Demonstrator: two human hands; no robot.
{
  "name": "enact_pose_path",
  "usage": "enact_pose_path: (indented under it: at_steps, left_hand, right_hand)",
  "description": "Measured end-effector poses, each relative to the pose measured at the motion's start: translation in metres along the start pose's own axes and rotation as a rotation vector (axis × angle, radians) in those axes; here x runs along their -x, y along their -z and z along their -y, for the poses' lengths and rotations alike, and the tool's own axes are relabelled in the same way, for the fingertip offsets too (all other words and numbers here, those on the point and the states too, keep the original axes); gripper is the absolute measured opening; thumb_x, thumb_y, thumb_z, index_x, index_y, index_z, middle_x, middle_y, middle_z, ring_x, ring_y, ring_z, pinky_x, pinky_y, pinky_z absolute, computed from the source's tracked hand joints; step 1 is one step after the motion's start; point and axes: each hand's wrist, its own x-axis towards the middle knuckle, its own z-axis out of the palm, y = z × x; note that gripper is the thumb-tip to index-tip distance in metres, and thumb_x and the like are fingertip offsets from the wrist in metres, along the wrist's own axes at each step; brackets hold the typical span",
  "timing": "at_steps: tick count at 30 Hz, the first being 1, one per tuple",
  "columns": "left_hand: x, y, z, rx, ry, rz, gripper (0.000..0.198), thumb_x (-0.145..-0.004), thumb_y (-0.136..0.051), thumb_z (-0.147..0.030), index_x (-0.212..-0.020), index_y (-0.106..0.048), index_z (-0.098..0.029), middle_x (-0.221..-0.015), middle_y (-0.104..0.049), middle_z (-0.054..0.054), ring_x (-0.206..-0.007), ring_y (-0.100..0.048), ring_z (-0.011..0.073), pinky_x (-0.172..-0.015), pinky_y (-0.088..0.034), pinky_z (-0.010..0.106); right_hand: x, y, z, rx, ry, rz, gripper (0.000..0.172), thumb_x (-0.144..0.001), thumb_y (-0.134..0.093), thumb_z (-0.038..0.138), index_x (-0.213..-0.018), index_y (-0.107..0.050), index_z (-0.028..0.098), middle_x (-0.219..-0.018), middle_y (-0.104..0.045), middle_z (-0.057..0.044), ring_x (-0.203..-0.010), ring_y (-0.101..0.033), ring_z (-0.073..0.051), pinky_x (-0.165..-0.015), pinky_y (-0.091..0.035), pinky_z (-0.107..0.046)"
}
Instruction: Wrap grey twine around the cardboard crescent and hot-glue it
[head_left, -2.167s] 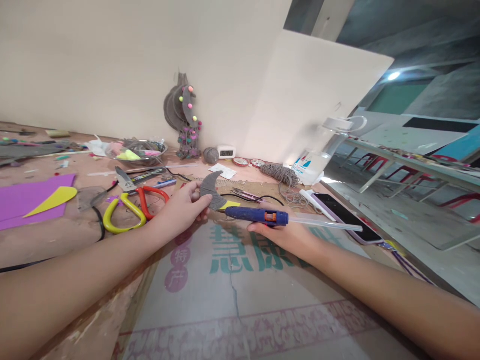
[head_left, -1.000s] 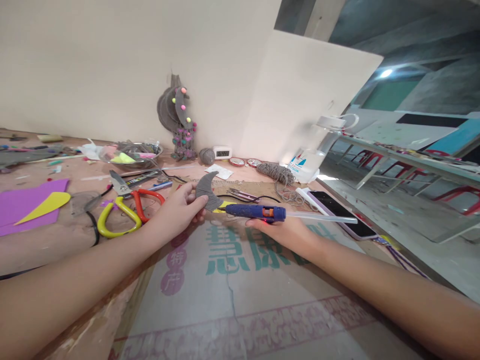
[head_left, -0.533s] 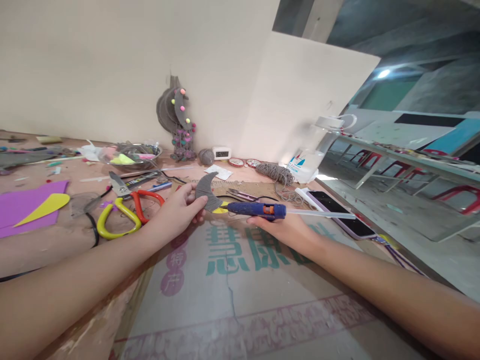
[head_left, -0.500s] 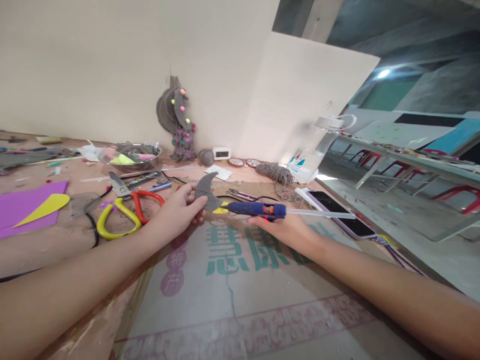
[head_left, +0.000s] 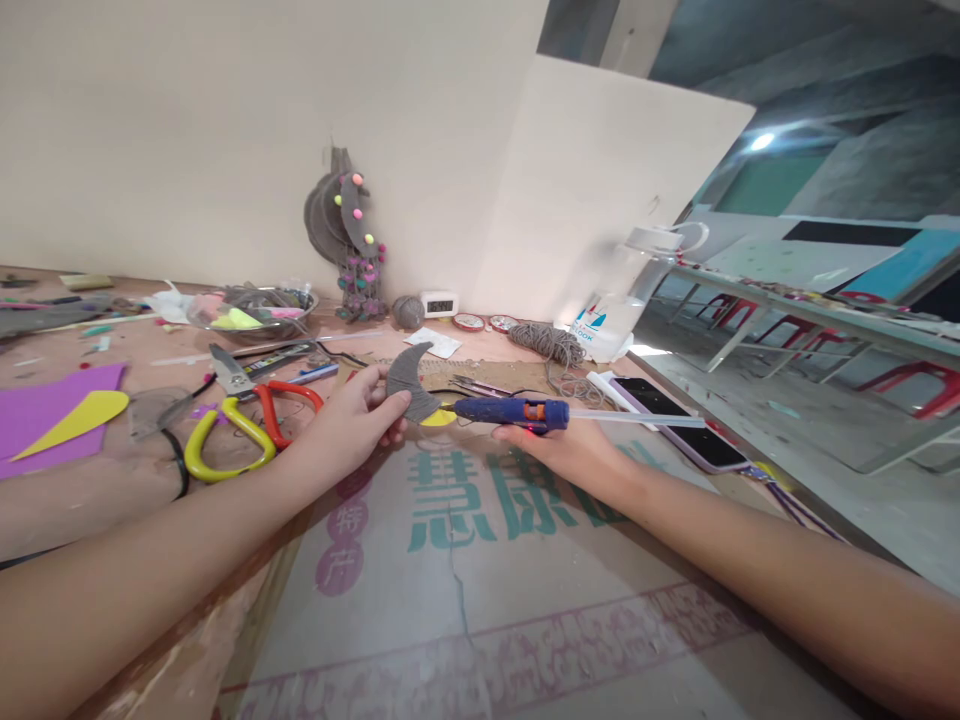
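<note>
My left hand (head_left: 352,425) pinches a grey crescent-shaped felt piece (head_left: 409,378) between thumb and fingers, holding it just above the table. My right hand (head_left: 559,450) grips a blue hot glue gun (head_left: 510,410) lying sideways, its nozzle touching the lower edge of the grey piece. A clear glue stick (head_left: 637,420) juts out of the gun's back towards the right. A small yellow piece (head_left: 436,418) shows under the nozzle.
Yellow- and red-handled scissors (head_left: 240,425) lie left of my left hand. Purple and yellow foam sheets (head_left: 52,415) sit further left. A phone (head_left: 675,420), grey twine (head_left: 551,345), a bowl of scraps (head_left: 255,308), a small clock (head_left: 437,303) and a felt ornament (head_left: 345,235) stand behind. Printed cardboard (head_left: 480,560) covers the near table.
Both hands keep the same grips with the nozzle against the grey piece. The view has shifted slightly, so everything sits a little higher and to the left.
</note>
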Motion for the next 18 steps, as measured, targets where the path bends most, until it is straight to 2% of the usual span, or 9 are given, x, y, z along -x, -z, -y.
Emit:
enact_pose_path:
  at_steps: [7,13,18]
  left_hand:
    - [0.0003,-0.0015,-0.0028,-0.008,0.013,0.004,0.024,-0.076,-0.054,-0.035,-0.091,-0.046,-0.019,-0.051,-0.051,-0.007,-0.045,-0.05,0.0093,-0.046,-0.037,0.019]
    - [0.0009,-0.0008,-0.0016,0.013,0.005,0.016,0.023,-0.076,-0.054,-0.034,-0.091,-0.046,-0.019,-0.052,-0.051,-0.007,-0.045,-0.05,0.0094,-0.045,-0.036,0.019]
    - [-0.0002,-0.0006,0.0,0.005,-0.005,0.032,0.021,-0.078,-0.052,-0.034,-0.091,-0.045,-0.019,-0.051,-0.05,-0.007,-0.045,-0.049,0.0086,-0.045,-0.036,0.019]
  right_hand:
    - [-0.0011,0.0004,-0.0029,0.028,0.038,-0.018,0.027,-0.074,-0.058,0.044,-0.085,-0.064,0.02,-0.077,-0.067,-0.001,-0.07,-0.06,-0.017,-0.06,-0.045,-0.026]
    - [-0.0027,-0.0007,-0.0062,-0.013,0.042,-0.021,0.026,-0.073,-0.06,0.041,-0.088,-0.064,0.021,-0.083,-0.068,-0.001,-0.074,-0.061,-0.018,-0.064,-0.047,-0.027]
    - [-0.0034,0.0002,-0.0086,0.023,0.03,-0.019,0.027,-0.073,-0.059,0.043,-0.085,-0.064,0.019,-0.077,-0.067,-0.002,-0.067,-0.059,-0.017,-0.058,-0.046,-0.026]
